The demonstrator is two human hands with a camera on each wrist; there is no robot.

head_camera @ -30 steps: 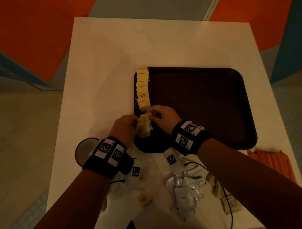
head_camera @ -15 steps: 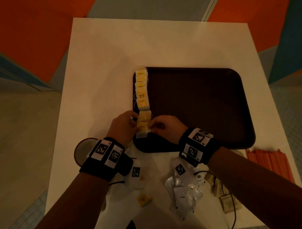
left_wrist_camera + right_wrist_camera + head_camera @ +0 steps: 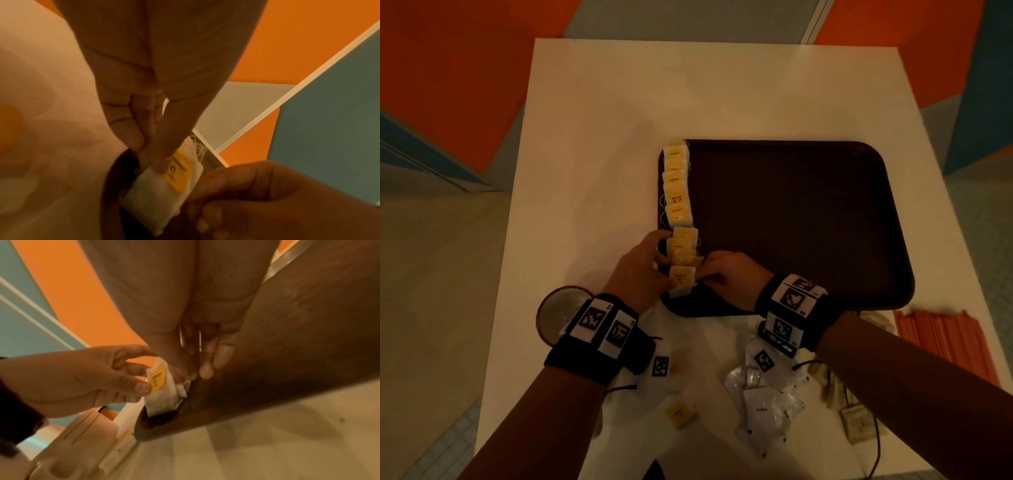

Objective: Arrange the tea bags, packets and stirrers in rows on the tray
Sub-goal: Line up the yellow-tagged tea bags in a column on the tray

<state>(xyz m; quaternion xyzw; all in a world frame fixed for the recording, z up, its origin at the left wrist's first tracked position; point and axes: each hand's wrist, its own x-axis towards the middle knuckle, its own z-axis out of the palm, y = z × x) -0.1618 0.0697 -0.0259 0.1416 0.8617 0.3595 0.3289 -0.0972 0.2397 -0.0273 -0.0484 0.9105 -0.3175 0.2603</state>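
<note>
We see both hands down at the lower left corner of the dark brown tray, working on one spot. A row of yellow-tagged tea bags runs along the tray's left edge, from the upper left corner of the tray down toward the hands, each bag overlapping the next. At the bottom of that row sits the nearest tea bag, and it is caught between the two hands. In the left wrist view the left hand has its thumb pressed on the bag's yellow tag, with a finger under the bag, so we call that a pinch. From the right wrist view the right hand touches the bag's right edge with its thumb and fingertips, the other fingers reaching down toward the tray floor; whether it truly grips or only steadies the bag, we cannot tell.

Lower in the frame, on the white table, we spot a loose tea bag at bottom centre, a heap of white packets to its right, and orange stirrers at the right edge. A red-rimmed cup peeks out beside the left wrist band.
</note>
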